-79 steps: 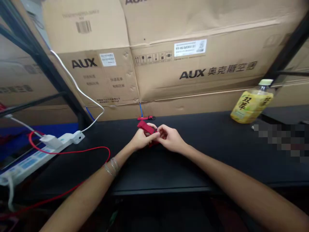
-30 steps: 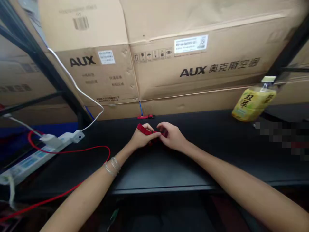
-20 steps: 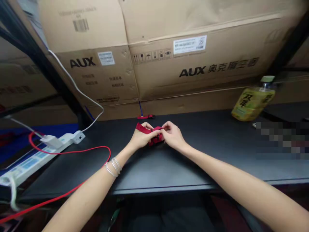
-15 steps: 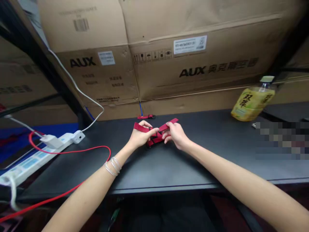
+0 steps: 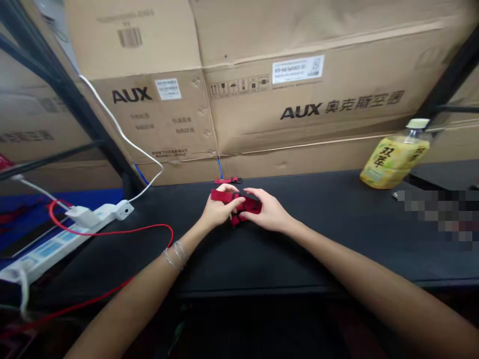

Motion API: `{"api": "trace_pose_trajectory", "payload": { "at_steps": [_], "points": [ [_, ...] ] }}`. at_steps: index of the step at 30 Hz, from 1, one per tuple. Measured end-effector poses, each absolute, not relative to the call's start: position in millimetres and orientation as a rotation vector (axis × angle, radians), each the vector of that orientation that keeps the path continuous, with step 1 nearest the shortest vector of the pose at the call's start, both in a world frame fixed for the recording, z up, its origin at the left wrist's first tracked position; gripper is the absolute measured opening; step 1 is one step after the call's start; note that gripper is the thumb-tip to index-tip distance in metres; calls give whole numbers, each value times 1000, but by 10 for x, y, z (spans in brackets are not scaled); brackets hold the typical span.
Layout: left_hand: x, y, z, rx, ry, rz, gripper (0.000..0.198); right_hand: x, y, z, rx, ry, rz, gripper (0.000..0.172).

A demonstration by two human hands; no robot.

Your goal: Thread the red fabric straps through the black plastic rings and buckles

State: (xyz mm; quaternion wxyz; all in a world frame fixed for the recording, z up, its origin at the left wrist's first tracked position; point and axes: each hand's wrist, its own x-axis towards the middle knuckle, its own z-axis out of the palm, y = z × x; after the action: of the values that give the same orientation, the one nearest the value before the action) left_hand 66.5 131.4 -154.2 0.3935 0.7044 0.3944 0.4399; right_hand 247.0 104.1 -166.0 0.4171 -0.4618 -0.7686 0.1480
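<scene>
A red fabric strap with a dark buckle or clip lies bunched between my hands, just above the black tabletop. My left hand pinches its left end, with the fingers curled over the webbing. My right hand holds the bunched right part between fingers and thumb. The hands nearly meet, and they hide part of the strap. A small red tag on a thin blue wire lies at the table's back edge, beyond my hands.
Large AUX cardboard cartons stand along the table's back edge. A yellow-labelled plastic bottle stands at the back right. At the left are a white power strip with a plugged-in charger, a red cable and a white cable.
The strap end that stuck out to the upper right has folded down into my right hand. My hands have moved closer together, and the strap is more bunched.
</scene>
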Motion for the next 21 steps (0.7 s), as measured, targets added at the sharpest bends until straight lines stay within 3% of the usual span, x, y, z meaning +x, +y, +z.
{"api": "trace_pose_trajectory", "payload": {
  "at_steps": [6,14,21],
  "points": [
    [686,1267,-1496,1719,914,1069,35,2444,1036,-1695,-1178,-2008,341,45],
    [688,1257,-1466,1751,955,1133,33,2689,1291,-1709,-1526,-2027,300,24],
    [647,1347,-1499,1759,1065,1164,37,2869,1444,-1751,-1693,-1978,266,18]
  ]
}}
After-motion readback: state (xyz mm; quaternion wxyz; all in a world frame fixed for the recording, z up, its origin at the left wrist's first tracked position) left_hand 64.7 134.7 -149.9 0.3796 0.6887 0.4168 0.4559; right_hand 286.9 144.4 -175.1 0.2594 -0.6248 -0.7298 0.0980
